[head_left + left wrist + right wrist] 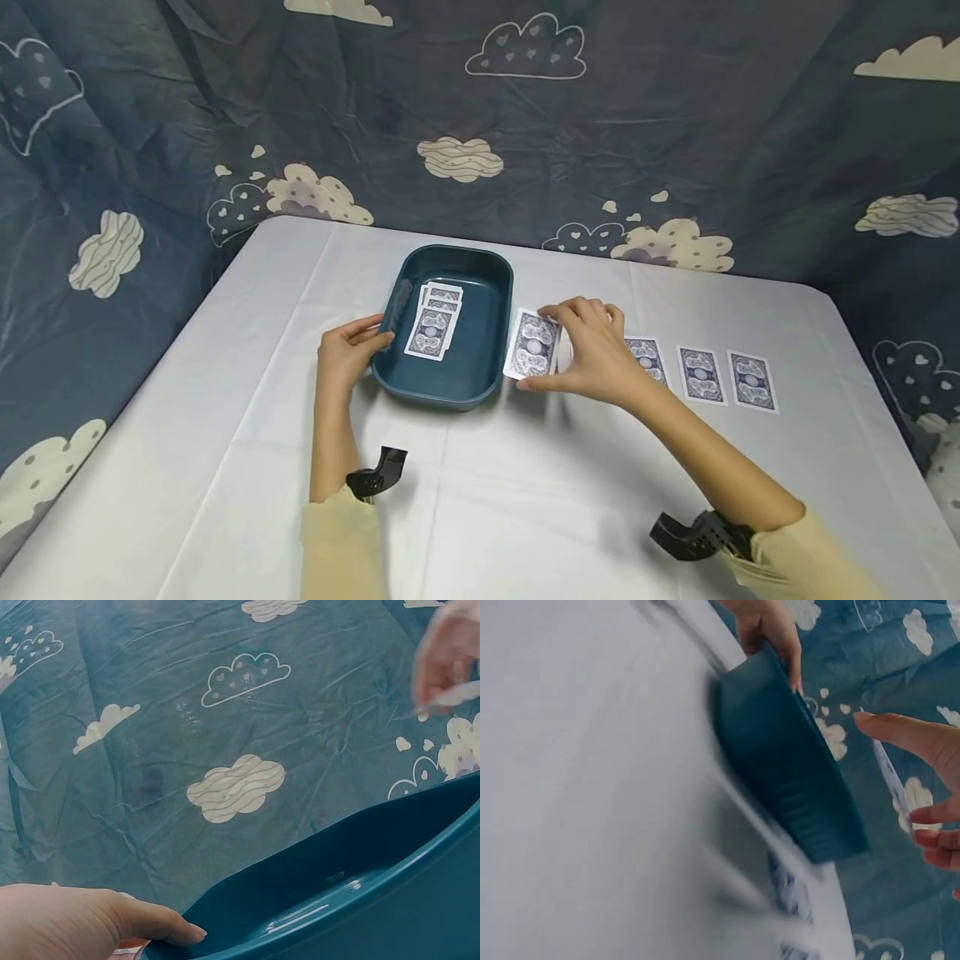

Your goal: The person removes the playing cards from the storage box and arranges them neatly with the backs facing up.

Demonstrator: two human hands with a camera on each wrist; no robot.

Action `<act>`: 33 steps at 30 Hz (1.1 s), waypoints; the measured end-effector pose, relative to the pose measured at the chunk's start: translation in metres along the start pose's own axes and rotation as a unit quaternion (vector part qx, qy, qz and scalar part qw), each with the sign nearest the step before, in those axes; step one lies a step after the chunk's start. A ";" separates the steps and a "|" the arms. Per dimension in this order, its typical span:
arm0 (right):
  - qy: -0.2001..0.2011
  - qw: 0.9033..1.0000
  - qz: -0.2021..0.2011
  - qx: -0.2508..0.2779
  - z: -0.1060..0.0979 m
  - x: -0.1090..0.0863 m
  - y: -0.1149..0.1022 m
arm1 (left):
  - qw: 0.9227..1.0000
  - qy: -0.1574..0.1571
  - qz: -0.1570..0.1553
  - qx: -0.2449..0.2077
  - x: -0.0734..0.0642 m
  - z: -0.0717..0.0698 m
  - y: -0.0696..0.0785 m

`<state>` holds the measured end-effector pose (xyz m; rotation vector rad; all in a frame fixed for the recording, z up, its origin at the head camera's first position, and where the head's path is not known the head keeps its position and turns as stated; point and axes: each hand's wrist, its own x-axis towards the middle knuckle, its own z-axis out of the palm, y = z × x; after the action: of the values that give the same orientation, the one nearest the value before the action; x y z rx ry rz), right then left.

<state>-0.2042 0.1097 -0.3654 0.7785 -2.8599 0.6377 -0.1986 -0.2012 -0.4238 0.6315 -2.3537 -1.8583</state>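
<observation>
My left hand (348, 354) grips the left rim of a dark teal plastic tray (480, 350); its thumb lies over the rim in the left wrist view. Several playing cards (431, 333) lie overlapping, patterned backs up, on the tray's left half. Just right of the tray, my right hand (596, 354) pinches a playing card (533, 346) by its edges, thumb at the bottom and fingers at the top. In the right wrist view this card (891, 780) appears nearly edge-on, above the table. A white edge shows behind it; whether that is another card I cannot tell.
Right of my right hand, a row of face-down cards lies on the white tablecloth (525, 500): one partly covered card (647, 358), a middle card (702, 375) and an end card (752, 381). A dark cloud-print curtain (405, 100) hangs behind the table.
</observation>
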 end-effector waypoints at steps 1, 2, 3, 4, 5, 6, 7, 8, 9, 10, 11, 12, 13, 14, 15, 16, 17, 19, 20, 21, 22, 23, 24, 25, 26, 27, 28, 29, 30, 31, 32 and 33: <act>-0.003 1.000 -0.001 -0.004 0.001 -0.007 0.003 | 1.000 -0.001 0.001 -0.001 0.000 0.000 -0.001; -0.006 1.000 -0.003 -0.008 0.002 -0.014 0.006 | 1.000 -0.001 0.000 -0.003 0.000 -0.001 -0.001; -0.012 1.000 -0.004 -0.012 0.003 -0.021 0.008 | 1.000 -0.002 0.000 -0.005 0.000 -0.001 -0.001; -0.019 1.000 -0.005 -0.017 0.006 -0.027 0.010 | 1.000 -0.002 -0.001 -0.008 0.001 -0.001 -0.002; -0.026 0.999 -0.008 -0.023 0.009 -0.033 0.011 | 1.000 -0.002 -0.001 -0.011 0.001 -0.002 -0.002; -0.036 0.999 -0.012 -0.028 0.013 -0.038 0.012 | 1.000 -0.001 -0.001 -0.015 0.001 -0.002 -0.002; -0.047 0.998 -0.016 -0.034 0.018 -0.043 0.011 | 1.000 -0.001 0.000 -0.018 0.001 -0.002 -0.002; -0.057 0.997 -0.020 -0.037 0.022 -0.047 0.011 | 1.000 0.001 0.000 -0.020 0.001 -0.003 -0.002; -0.066 0.997 -0.023 -0.041 0.027 -0.051 0.010 | 1.000 0.001 0.001 -0.022 0.001 -0.003 -0.002; -0.071 0.996 -0.025 -0.045 0.031 -0.054 0.010 | 1.000 0.001 0.001 -0.021 0.001 -0.003 -0.002; -0.076 0.996 -0.028 -0.048 0.035 -0.056 0.009 | 1.000 0.002 0.002 -0.021 0.000 -0.003 -0.002; -0.080 0.995 -0.029 -0.051 0.039 -0.058 0.009 | 1.000 0.002 0.002 -0.019 0.000 -0.003 -0.003; -0.084 0.995 -0.030 -0.055 0.042 -0.060 0.009 | 1.000 0.002 0.001 -0.018 0.000 -0.004 -0.003; -0.087 0.994 -0.030 -0.057 0.045 -0.061 0.010 | 1.000 0.003 -0.001 -0.016 0.000 -0.004 -0.003; -0.091 0.994 -0.029 -0.059 0.048 -0.062 0.011 | 1.000 0.002 -0.002 -0.014 0.000 -0.004 -0.003; -0.095 0.993 -0.028 -0.060 0.050 -0.062 0.011 | 1.000 0.002 -0.005 -0.012 -0.001 -0.004 -0.003; -0.100 0.993 -0.027 -0.061 0.052 -0.063 0.012 | 1.000 0.002 -0.006 -0.010 -0.001 -0.004 -0.003; -0.104 0.992 -0.027 -0.060 0.055 -0.063 0.014 | 1.000 0.002 -0.008 -0.008 -0.001 -0.004 -0.003; -0.105 0.992 -0.026 -0.058 0.056 -0.063 0.014 | 1.000 0.002 -0.007 -0.007 -0.001 -0.005 -0.002; -0.106 0.992 -0.026 -0.058 0.056 -0.062 0.015 | 1.000 0.002 -0.008 -0.008 -0.001 -0.005 -0.002; -0.105 0.993 -0.024 -0.056 0.055 -0.061 0.015 | 1.000 0.001 -0.007 -0.009 -0.001 -0.005 -0.001; -0.106 0.993 -0.022 -0.054 0.053 -0.059 0.014 | 1.000 0.001 -0.006 -0.011 -0.001 -0.005 -0.001; -0.106 0.993 -0.018 -0.050 0.050 -0.057 0.014 | 1.000 0.002 -0.007 -0.012 -0.001 -0.005 -0.001; -0.104 0.993 -0.013 -0.044 0.047 -0.054 0.013 | 1.000 0.003 -0.006 -0.013 -0.001 -0.004 -0.001; -0.100 0.994 -0.007 -0.036 0.042 -0.050 0.011 | 1.000 0.004 -0.006 -0.016 0.000 -0.004 -0.001; -0.090 0.996 -0.002 -0.024 0.037 -0.045 0.009 | 1.000 0.008 -0.009 -0.016 0.000 -0.004 -0.001; -0.076 0.997 0.002 -0.009 0.031 -0.039 0.007 | 1.000 0.008 -0.007 -0.015 0.000 -0.003 -0.002; -0.060 0.998 0.005 0.007 0.026 -0.032 0.004 | 1.000 0.009 -0.006 -0.014 0.001 -0.003 -0.002; -0.039 0.999 0.002 0.023 0.021 -0.024 0.002 | 1.000 0.013 -0.007 -0.013 0.001 -0.002 -0.002; -0.018 0.999 -0.004 0.036 0.018 -0.015 -0.002 | 1.000 0.013 -0.004 -0.011 0.001 -0.001 -0.002; 0.000 0.999 -0.012 0.046 0.017 -0.006 -0.006 | 1.000 0.013 -0.004 -0.008 0.001 0.000 -0.003; 0.012 0.998 -0.021 0.052 0.016 0.003 -0.011 | 1.000 0.013 -0.003 -0.004 0.001 0.000 -0.003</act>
<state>-0.2009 0.0928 -0.3755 0.8381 -2.7990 0.7899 -0.1988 -0.2022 -0.4268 0.6590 -2.3303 -1.8499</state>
